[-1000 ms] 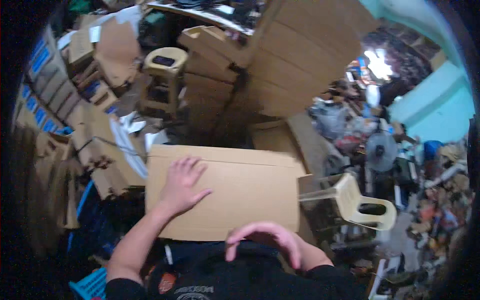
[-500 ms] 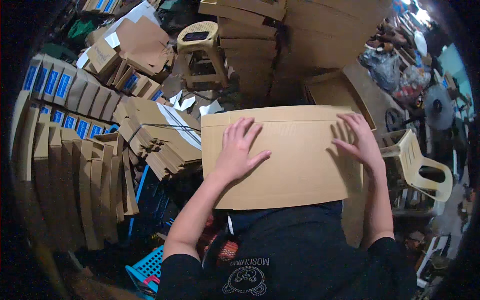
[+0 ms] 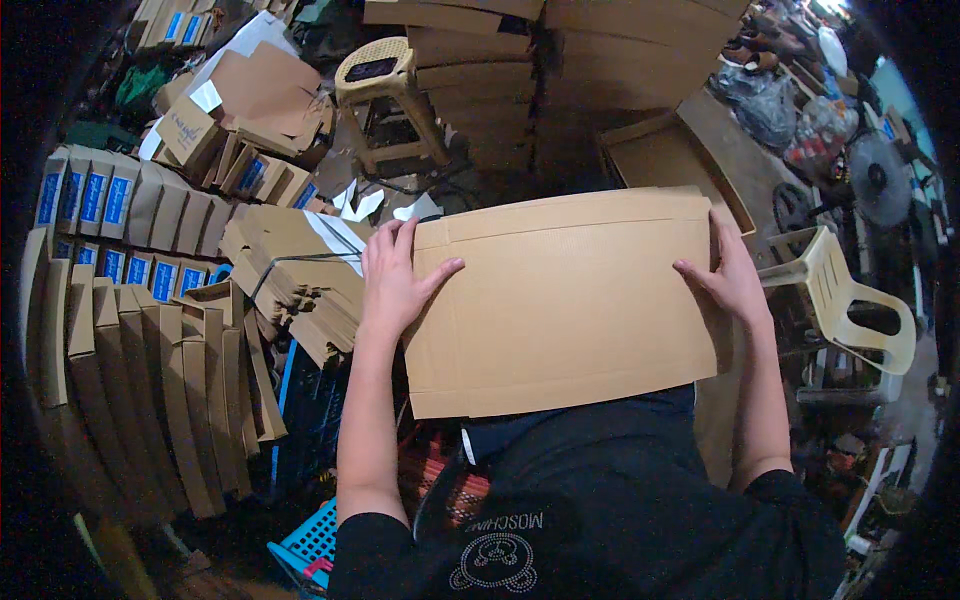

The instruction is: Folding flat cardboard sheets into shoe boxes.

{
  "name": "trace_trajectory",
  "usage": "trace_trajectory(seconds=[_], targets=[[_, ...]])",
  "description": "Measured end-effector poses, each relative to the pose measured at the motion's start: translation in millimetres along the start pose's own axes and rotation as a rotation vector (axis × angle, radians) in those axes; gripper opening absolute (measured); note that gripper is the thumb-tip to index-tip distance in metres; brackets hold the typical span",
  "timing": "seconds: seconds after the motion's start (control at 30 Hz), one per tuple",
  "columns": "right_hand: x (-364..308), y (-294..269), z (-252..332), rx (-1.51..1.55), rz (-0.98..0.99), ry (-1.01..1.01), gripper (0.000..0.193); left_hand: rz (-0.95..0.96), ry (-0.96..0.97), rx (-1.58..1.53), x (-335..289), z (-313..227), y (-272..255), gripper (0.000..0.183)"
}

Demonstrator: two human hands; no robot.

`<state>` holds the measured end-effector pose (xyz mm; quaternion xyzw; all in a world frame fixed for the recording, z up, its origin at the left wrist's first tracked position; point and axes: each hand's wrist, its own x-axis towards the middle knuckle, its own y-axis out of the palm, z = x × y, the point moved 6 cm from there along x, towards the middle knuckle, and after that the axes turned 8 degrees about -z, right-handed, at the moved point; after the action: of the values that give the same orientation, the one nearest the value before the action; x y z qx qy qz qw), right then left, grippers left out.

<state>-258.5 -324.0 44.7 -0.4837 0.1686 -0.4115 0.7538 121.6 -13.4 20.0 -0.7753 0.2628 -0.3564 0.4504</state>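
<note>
A flat brown cardboard sheet (image 3: 570,300) with crease lines near its edges lies across my lap. My left hand (image 3: 397,275) grips its left edge, thumb on the top face and fingers around the far-left corner. On the opposite side, my right hand (image 3: 732,275) holds the right edge, its thumb over the top; the other fingers are partly hidden at the edge. Just left of my left hand sits a strapped bundle of folded cardboard (image 3: 290,285).
Rows of cardboard boxes (image 3: 130,330), some with blue labels, stand at left. A beige stool (image 3: 378,110) with a phone on it is far left of centre; tall cardboard stacks (image 3: 620,70) rise ahead. At right are a cream plastic chair (image 3: 835,300) and a fan (image 3: 880,180). A blue basket (image 3: 308,540) is low left.
My hands went from lying on the sheet's face to gripping its two side edges. The left hand moved left; the sheet has tilted slightly, its right side farther away.
</note>
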Motion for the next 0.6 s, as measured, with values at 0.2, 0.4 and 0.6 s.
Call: trace_trajectory(seconds=[0.2, 0.4, 0.6], targets=[[0.7, -17.9, 17.8, 0.012, -0.067, 0.012, 0.102, -0.014, 0.036, 0.070, 3.2, -9.5, -10.0, 0.096], [7.9, -32.9, 31.3, 0.255, -0.180, 0.011, 0.097, -0.036, -0.080, -0.131, 14.4, -5.8, -37.4, 0.080], [13.0, -4.3, -26.3, 0.886, -0.118, 0.214, 0.091, 0.003, -0.420, -0.878, 17.3, 14.2, -37.1, 0.069]])
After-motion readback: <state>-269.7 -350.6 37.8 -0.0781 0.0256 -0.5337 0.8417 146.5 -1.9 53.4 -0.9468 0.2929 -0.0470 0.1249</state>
